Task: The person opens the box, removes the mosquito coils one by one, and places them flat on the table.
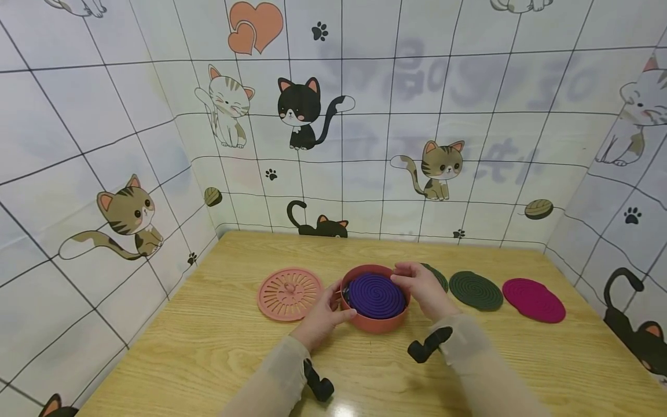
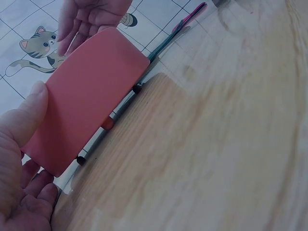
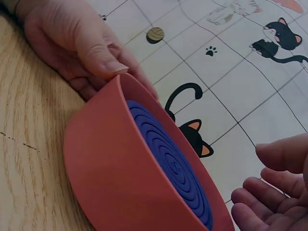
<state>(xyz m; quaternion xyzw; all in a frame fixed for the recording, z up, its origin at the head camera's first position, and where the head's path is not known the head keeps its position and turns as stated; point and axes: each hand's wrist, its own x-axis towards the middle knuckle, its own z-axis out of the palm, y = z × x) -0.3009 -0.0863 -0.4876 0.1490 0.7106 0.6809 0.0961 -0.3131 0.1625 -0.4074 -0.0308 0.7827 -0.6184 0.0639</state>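
A round red mosquito coil box point(image 1: 376, 326), its top uncovered, is in front of me with a purple mosquito coil point(image 1: 377, 295) lying inside. My left hand point(image 1: 325, 317) holds the box by its left side, thumb on the outer wall at the front and fingers round the back, as the left wrist view shows. At the right rim is my right hand point(image 1: 421, 285); in the right wrist view its fingers point(image 3: 260, 197) are loosely bent beside the box with nothing between them. Small feet point(image 2: 107, 123) show under the box in the left wrist view.
A pink slotted lid point(image 1: 290, 294) with a central knob lies left of the box. To the right are dark green coils point(image 1: 476, 291), one partly hidden behind my right hand, and magenta coils point(image 1: 534, 300). A cat-print cloth point(image 1: 365, 133) stands behind the wooden table point(image 1: 208, 347).
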